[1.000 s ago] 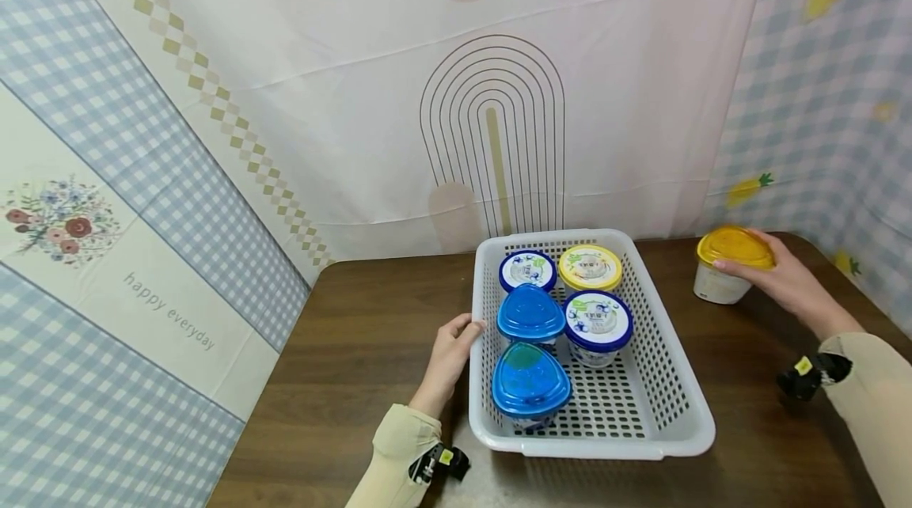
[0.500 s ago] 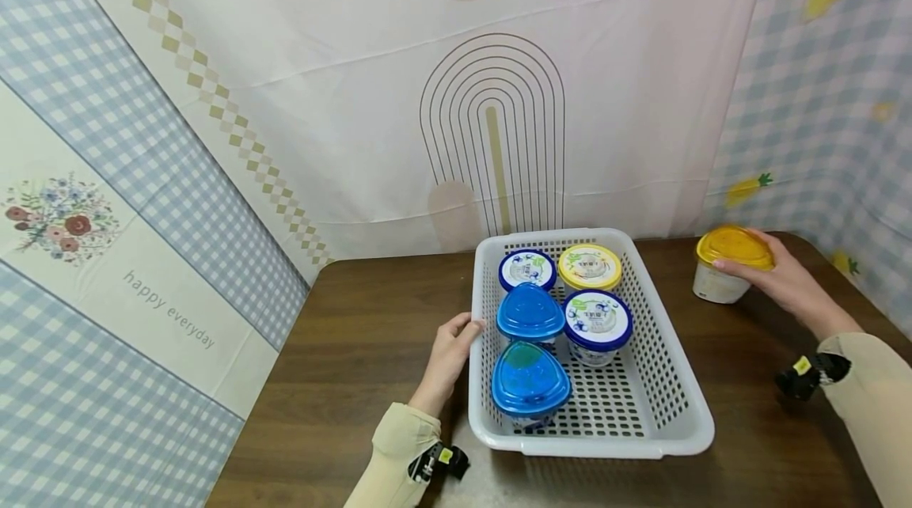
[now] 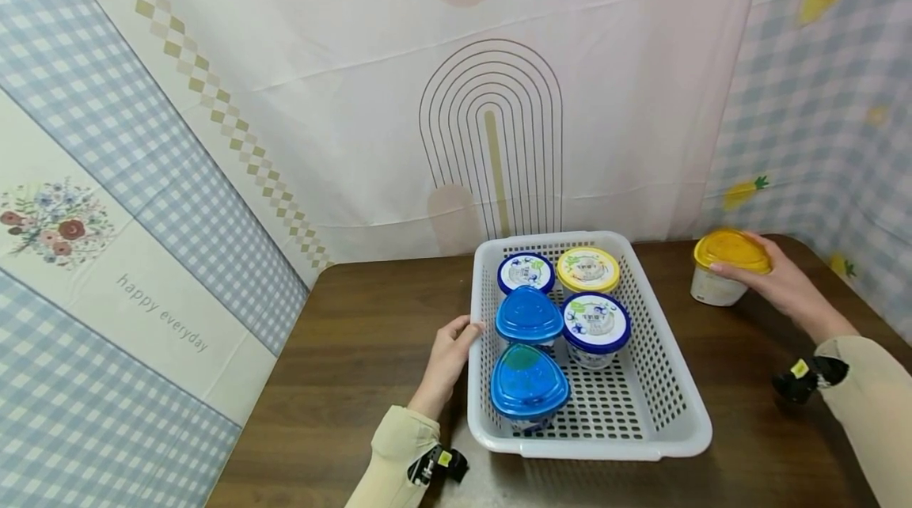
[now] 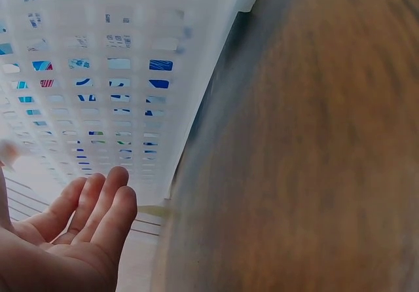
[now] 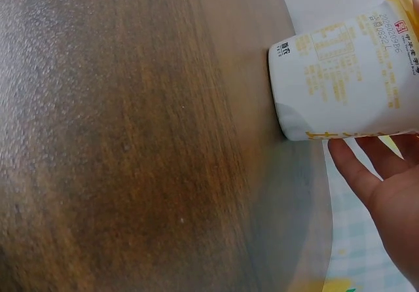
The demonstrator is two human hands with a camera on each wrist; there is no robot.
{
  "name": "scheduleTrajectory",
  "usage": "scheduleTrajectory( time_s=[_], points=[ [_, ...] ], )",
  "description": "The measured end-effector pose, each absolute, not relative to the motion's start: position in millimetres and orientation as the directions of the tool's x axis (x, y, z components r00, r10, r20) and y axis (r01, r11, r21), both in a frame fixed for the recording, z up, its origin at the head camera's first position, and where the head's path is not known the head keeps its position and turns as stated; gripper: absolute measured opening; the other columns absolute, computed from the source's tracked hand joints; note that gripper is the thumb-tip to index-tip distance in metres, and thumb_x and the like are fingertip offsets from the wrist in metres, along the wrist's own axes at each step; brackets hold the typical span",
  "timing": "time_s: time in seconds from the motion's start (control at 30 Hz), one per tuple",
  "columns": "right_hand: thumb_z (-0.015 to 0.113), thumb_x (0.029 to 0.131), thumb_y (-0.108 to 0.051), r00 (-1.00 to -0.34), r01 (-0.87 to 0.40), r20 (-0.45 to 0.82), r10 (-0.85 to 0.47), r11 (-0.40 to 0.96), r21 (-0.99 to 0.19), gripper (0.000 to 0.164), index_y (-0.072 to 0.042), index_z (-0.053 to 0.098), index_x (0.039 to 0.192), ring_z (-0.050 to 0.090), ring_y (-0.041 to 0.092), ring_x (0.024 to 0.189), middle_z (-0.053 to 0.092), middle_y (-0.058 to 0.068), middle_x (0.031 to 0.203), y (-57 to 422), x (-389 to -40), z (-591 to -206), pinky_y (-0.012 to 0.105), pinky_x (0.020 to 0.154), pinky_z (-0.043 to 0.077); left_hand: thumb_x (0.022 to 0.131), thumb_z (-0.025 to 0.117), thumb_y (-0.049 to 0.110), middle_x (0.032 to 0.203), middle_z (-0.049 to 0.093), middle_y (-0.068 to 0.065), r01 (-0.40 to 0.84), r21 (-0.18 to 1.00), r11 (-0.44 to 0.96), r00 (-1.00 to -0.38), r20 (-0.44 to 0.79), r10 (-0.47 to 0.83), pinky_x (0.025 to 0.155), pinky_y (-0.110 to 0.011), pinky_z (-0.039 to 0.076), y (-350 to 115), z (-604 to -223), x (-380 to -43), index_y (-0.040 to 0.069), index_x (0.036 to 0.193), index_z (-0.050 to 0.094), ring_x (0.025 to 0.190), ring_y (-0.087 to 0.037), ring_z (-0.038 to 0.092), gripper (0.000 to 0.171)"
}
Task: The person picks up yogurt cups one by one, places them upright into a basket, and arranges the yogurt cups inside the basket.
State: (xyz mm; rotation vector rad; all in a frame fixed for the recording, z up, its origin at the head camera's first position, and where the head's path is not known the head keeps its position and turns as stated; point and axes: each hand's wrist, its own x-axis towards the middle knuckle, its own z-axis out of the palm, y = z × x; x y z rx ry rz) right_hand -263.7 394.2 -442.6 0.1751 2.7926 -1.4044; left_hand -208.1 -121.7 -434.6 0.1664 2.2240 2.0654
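Note:
At the table's right back, my right hand (image 3: 787, 290) grips a white tub with a yellow domed lid (image 3: 732, 249), thumb and fingers on either side near its top. In the right wrist view the tub (image 5: 340, 76) stands with its base at the tabletop and yellow print on its side. My left hand (image 3: 447, 354) holds the left rim of a white perforated plastic basket (image 3: 687, 421), thumb at the rim. The left wrist view shows its fingers (image 4: 118, 213) lying by the basket's outer wall (image 4: 137, 17).
Inside the basket stand two tubs with blue domed lids, the nearer one (image 3: 529, 383) at front left, two with flat white-and-blue lids, one of them (image 3: 597, 322) at the right, and a yellow-lidded tub (image 3: 588, 269) at the back. A patterned cloth (image 3: 342, 128) hangs behind the wooden table (image 3: 370, 334).
The view has shifted very slightly. Both hands, the basket and the tubs stay where they were, the right hand still gripping the yellow-lidded tub.

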Motion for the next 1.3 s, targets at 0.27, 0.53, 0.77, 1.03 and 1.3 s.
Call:
scheduleTrajectory(
  time_s=[0.27,0.53,0.77,1.03,1.3],
  points=[
    [0.059,0.095,-0.059,-0.992,0.114,-0.062,0.107,0.599,-0.793,0.111,-0.005,-0.013,0.158,0.011,0.063,0.138,-0.008,0.038,0.159,393.9,-263.1,-442.1,0.078,0.105,0.015,0.098,0.056,0.016,0.113,0.069,-0.024,0.015,0.998,0.068,-0.987,0.004,0.163,0.082,-0.041,0.059,-123.3,-435.3,-208.2,-0.008,0.123,0.065,0.090,-0.029,0.070,0.035],
    [0.059,0.095,-0.058,-0.994,0.103,-0.059,0.092,0.610,-0.786,0.109,-0.004,-0.011,0.159,0.013,0.064,0.137,-0.005,0.039,0.158,394.5,-263.9,-440.9,0.078,0.104,0.017,0.098,0.056,0.015,0.112,0.069,-0.025,0.021,0.998,0.064,-0.987,0.011,0.162,0.081,-0.039,0.059,-123.3,-436.6,-209.1,-0.008,0.122,0.065,0.090,-0.028,0.070,0.034],
    [0.060,0.094,-0.059,-0.994,0.105,-0.065,0.088,0.611,-0.785,0.111,-0.005,-0.011,0.159,0.014,0.063,0.137,-0.006,0.038,0.159,392.3,-264.7,-438.2,0.078,0.103,0.019,0.097,0.057,0.013,0.111,0.070,-0.025,0.026,0.998,0.052,-0.987,0.018,0.160,0.078,-0.033,0.058,-122.8,-437.1,-209.5,-0.009,0.120,0.066,0.089,-0.025,0.069,0.033],
    [0.060,0.094,-0.059,-0.994,0.107,-0.061,0.096,0.613,-0.783,0.109,-0.008,-0.011,0.160,0.014,0.063,0.136,-0.007,0.037,0.160,393.5,-263.6,-430.1,0.078,0.103,0.019,0.097,0.057,0.014,0.110,0.070,-0.023,0.018,0.998,0.064,-0.987,0.008,0.160,0.078,-0.034,0.059,-122.9,-436.0,-209.6,-0.007,0.120,0.066,0.088,-0.025,0.070,0.033],
    [0.058,0.096,-0.056,-0.995,0.081,-0.026,0.100,0.600,-0.796,0.104,-0.011,-0.010,0.160,0.015,0.061,0.137,-0.006,0.036,0.161,401.1,-262.9,-418.9,0.076,0.104,0.019,0.097,0.058,0.014,0.108,0.070,-0.023,0.018,0.997,0.068,-0.989,0.008,0.149,0.077,-0.033,0.058,-121.9,-436.3,-209.4,-0.008,0.119,0.066,0.085,-0.021,0.069,0.033]
  ],
)
